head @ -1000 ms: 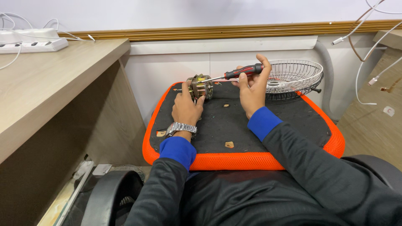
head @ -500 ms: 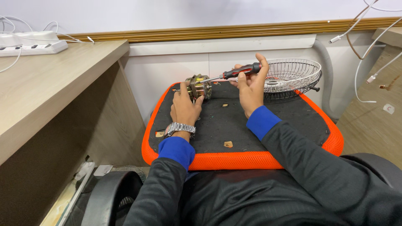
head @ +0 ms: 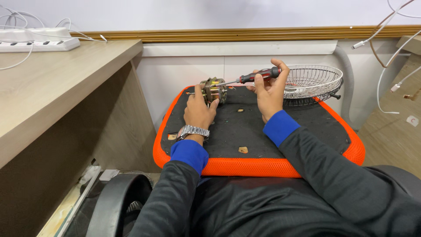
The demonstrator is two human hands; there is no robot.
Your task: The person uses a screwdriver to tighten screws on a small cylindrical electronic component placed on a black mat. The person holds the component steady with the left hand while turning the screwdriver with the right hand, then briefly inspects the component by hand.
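Left hand point(head: 198, 112) clamped on a small brass-coloured fan motor point(head: 214, 90), I keep it propped on its side at the far left of the black, orange-rimmed cushion point(head: 263, 166) so that its face turns toward the tool. Right hand point(head: 268, 94) is wrapped round the red-and-black handle of a screwdriver point(head: 250, 78), the shaft held nearly level so its tip meets the motor's right side; whether it sits in a screw head is too small to tell. A steel wristwatch point(head: 193, 131) shows above my blue cuff.

One motor, one screwdriver, both lifted or steadied just above the pad, which serves as my bench across my lap and would catch anything that drops. Four or so small bits lie on it: a tan scrap point(head: 243, 150) near the front edge, an orange-and-dark piece point(head: 172, 136) at the left rim, and two tiny specks point(head: 240, 110) between my hands.

One round wire fan guard point(head: 312, 82) rests dish-up at the far right of the pad, touching its edge, just beyond my right hand and clear of the work. A grey corrugated hose point(head: 348, 83) runs down the wall behind it. On the wooden desk point(head: 48, 92) at left, well apart from the work, sits one white power strip point(head: 39, 44) with white cables; more white cables point(head: 386, 35) hang at far right.
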